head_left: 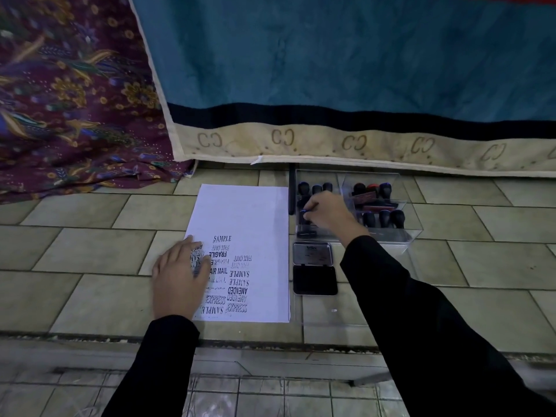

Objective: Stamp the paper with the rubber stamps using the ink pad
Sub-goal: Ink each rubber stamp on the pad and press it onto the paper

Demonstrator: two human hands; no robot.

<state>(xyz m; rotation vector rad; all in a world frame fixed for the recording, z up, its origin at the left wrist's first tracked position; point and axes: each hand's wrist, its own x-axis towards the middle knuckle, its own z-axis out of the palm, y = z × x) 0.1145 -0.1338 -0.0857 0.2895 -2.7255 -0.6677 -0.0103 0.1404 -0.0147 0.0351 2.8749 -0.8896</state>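
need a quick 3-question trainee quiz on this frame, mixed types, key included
1. True or false: the ink pad is closed.
2. What is the right hand doing? A) hanging idle in the air B) gripping a stamp inside the clear box C) dabbing the ink pad
3. Fill in: the left hand lies flat on the ___.

Key
1. False, its lid is open.
2. B
3. paper

The paper (240, 218) is lying on the floor (90, 251), with the ink pad (314, 279) sitting just right of it. Behind the ink pad, the box (412, 233) is holding stamps (384, 218), seemingly upright.
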